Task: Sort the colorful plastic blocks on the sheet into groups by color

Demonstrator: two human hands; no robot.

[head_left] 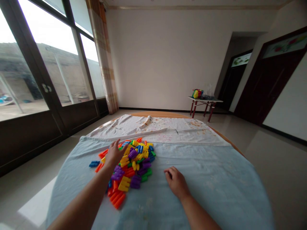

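A heap of plastic building blocks [139, 156] in orange, yellow, purple, green and blue lies left of the middle of the table. Over the heap's left side is my left hand [115, 154], its fingers spread apart and nothing visible between them. I cannot tell whether its fingertips touch the blocks. My right hand [176, 182] rests on the blue cloth to the right of the heap, fingers curled in, with no block showing in it. A blue block [94, 164] lies at the heap's left edge, and an orange block [118, 200] is at its near end.
A light blue cloth [216, 182] covers the near part of the round table, and a stained white cloth [163, 127] the far part. Beyond, a small side table [206, 100] holds a colourful bag [197, 93] and clear plastic. Glass doors [59, 64] stand at left.
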